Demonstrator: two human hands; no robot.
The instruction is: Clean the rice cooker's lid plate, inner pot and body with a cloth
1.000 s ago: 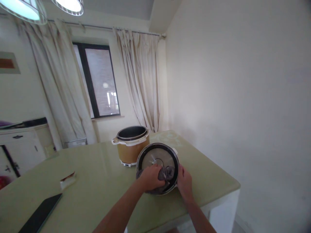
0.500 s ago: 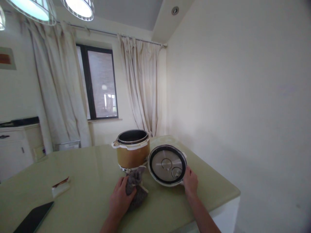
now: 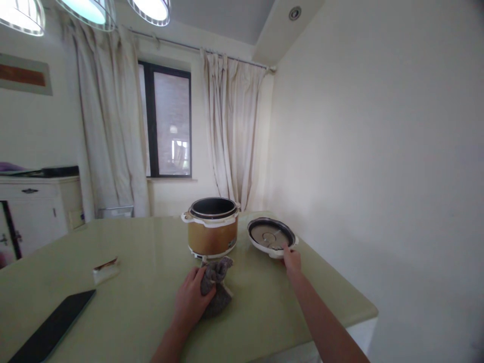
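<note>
Lid: a shallow round dish of a thing, white outer shell, dark ring inside the rim, dull metal disc with a circle marked at its centre. I have it near the table's right edge, right of the cooker and apart from it, metal face up; I cannot tell whether its underside touches the table.

Left to right on my feed: white cabinet, panelled, small dark pull. Dark flat slab, smooth, with straight edges, lying on the pale green, faintly glossy table. Beyond the slab, a small whitish block with a brown upper edge. Cream curtain, hanging in deep folds, then the dark-framed window.

My left hand is curled around a grey cloth, bunched, soft and nubbly, just in front of the cooker. That is a squat gold-brown drum with white collar and base, a lug on its left, shiny rim, dark hollow bowl. My right hand pinches the lid's near right rim, grip narrow. Plain matte wall rises beyond.
</note>
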